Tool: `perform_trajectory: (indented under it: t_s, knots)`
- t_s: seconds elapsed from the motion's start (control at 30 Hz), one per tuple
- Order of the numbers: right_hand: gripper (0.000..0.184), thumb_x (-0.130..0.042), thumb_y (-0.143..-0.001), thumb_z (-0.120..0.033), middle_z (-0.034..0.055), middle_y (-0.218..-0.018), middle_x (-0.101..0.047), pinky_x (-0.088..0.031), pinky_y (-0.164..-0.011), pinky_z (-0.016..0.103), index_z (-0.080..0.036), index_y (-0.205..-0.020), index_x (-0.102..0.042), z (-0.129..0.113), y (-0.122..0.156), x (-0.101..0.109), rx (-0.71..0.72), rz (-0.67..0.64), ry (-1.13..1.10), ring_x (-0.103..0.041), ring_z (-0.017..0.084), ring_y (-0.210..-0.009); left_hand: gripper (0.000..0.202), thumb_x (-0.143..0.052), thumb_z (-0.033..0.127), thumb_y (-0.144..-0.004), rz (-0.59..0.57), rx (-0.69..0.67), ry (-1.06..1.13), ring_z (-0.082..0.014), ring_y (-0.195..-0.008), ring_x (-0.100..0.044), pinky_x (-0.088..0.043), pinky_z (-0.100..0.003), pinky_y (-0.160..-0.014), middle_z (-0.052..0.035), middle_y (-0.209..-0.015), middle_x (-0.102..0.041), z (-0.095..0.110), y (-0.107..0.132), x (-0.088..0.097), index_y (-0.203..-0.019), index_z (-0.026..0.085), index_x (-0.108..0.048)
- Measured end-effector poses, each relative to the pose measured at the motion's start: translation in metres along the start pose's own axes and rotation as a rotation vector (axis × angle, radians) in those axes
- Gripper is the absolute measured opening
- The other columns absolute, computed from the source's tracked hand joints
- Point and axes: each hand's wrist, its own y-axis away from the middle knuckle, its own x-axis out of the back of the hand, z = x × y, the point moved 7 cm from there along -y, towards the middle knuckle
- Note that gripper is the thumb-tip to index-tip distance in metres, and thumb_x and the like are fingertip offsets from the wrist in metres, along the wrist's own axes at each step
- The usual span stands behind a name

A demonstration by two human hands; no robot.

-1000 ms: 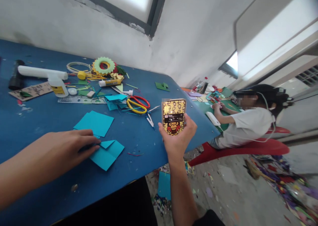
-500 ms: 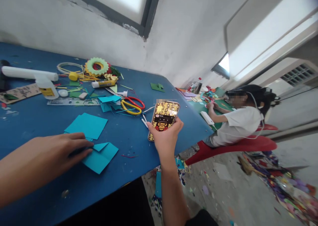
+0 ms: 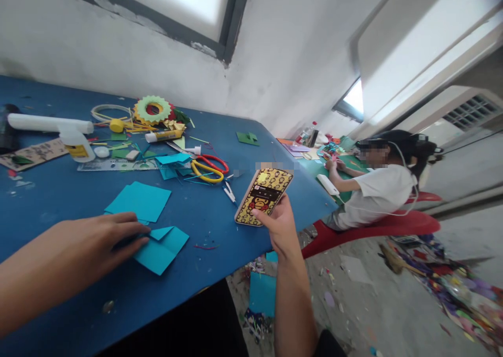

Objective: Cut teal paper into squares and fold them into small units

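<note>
On the blue table (image 3: 204,215): your left hand (image 3: 104,236) is at the folded blue paper (image 3: 165,252), phone (image 3: 267,187) in your right hand (image 3: 280,221).
Left: fingers bent, thumb close under the fingertips, at the paper's left corner; can't tell if you're pinching or just pressing. Paper lies near the table's front edge, small triangular flap folded up. Loose blue sheets (image 3: 145,200) sit just behind that hand. Right: closed around the phone's lower right part, thumb across the screen, fingers behind; phone tilted, screen up, can't tell if it touches the tabletop. Compass (image 3: 229,191) just left of the phone; scissors (image 3: 216,170) just beyond, red and yellow handles your way. Co-worker (image 3: 385,187) sits well off to your right, on a red chair (image 3: 393,229).
</note>
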Motion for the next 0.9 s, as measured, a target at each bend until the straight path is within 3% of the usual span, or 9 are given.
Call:
perform_trajectory:
  t_s: [0.23,0.37,0.53,0.77,0.9]
  knots:
    - [0.039,-0.075,-0.06,-0.028,-0.0001,-0.092,-0.068,-0.051,-0.077,0.033,-0.021,-0.094,-0.055,0.01,-0.002,0.019,-0.052,0.226,-0.103,-0.064,0.016,-0.081,0.053,-0.023,0.055,-0.075,-0.011,0.018,-0.002,-0.024,-0.086,-0.065,-0.05,-0.037,-0.068,0.0048,-0.106,-0.065,-0.001,-0.003,-0.001,-0.098,0.037,-0.067]
    - [0.043,-0.078,-0.056,-0.026,-0.0022,-0.087,-0.067,-0.051,-0.074,0.029,-0.022,-0.092,-0.055,0.006,-0.006,0.011,0.011,0.19,-0.142,-0.064,0.015,-0.079,0.051,-0.024,0.057,-0.076,-0.029,0.006,0.008,-0.0235,-0.088,-0.065,-0.05,-0.036,-0.069,0.0062,-0.108,-0.065,-0.004,-0.002,-0.004,-0.099,0.038,-0.066]
    - [0.032,-0.067,-0.07,-0.035,-0.002,-0.086,-0.066,-0.052,-0.069,0.031,-0.024,-0.095,-0.051,-0.003,-0.017,0.0,0.035,0.126,-0.12,-0.064,0.015,-0.075,0.052,-0.024,0.059,-0.075,-0.031,0.017,0.017,-0.0231,-0.09,-0.065,-0.05,-0.036,-0.071,0.0069,-0.107,-0.065,-0.007,-0.002,-0.004,-0.099,0.039,-0.065]
    - [0.026,-0.062,-0.075,-0.042,-0.0021,-0.073,-0.063,-0.05,-0.061,0.027,-0.021,-0.089,-0.057,-0.017,-0.024,0.002,0.106,0.226,0.044,-0.061,0.015,-0.064,0.049,-0.027,0.056,-0.077,0.015,0.008,0.013,-0.024,-0.086,-0.066,-0.05,-0.036,-0.068,0.004,-0.105,-0.066,-0.001,-0.002,0.001,-0.097,0.037,-0.068]
    - [0.026,-0.058,-0.077,-0.044,-0.0003,-0.075,-0.064,-0.049,-0.065,0.028,-0.019,-0.085,-0.058,-0.027,-0.02,0.0,0.095,0.223,0.117,-0.062,0.015,-0.067,0.045,-0.029,0.051,-0.081,-0.012,-0.026,0.021,-0.0251,-0.087,-0.065,-0.05,-0.036,-0.069,0.0024,-0.108,-0.066,-0.001,-0.001,0.001,-0.101,0.035,-0.066]
